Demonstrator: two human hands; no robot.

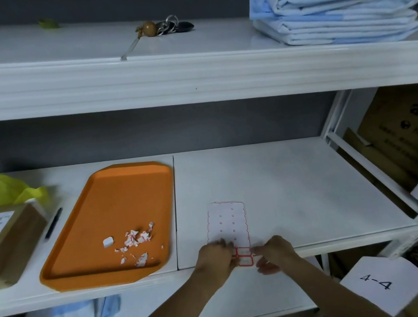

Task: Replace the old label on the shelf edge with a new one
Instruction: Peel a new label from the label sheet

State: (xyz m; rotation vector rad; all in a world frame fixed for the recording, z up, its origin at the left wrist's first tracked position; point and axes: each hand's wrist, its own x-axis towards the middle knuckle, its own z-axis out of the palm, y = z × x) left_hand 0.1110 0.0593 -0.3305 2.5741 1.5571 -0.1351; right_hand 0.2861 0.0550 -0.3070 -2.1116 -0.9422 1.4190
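Worked at the shelf edge [87, 291], just right of the orange tray [107, 198], with both hands on the label sheet [227, 222]. Held the sheet's near left corner down under the curled fingers of the left hand [217, 259]. Pinched the right edge of a red-bordered label [243, 252] between thumb and forefinger of the right hand [275, 253]. Found only a few labels left at the near end, with the far rows stripped to bare backing.

Judged the label featherlight, thin, limp and sticky-backed, apt to curl onto itself or tear. Best lifted by one corner, peeled low and slow, with the adhesive kept off the fingers.

Saw no old label on the shelf edge; took the torn label scraps [133, 241] inside the tray for its remains. Noted a black pen [53, 222] just left of the tray, a keyring [166, 27] above and beyond it, and folded blue linen [334, 6] far up to its right.
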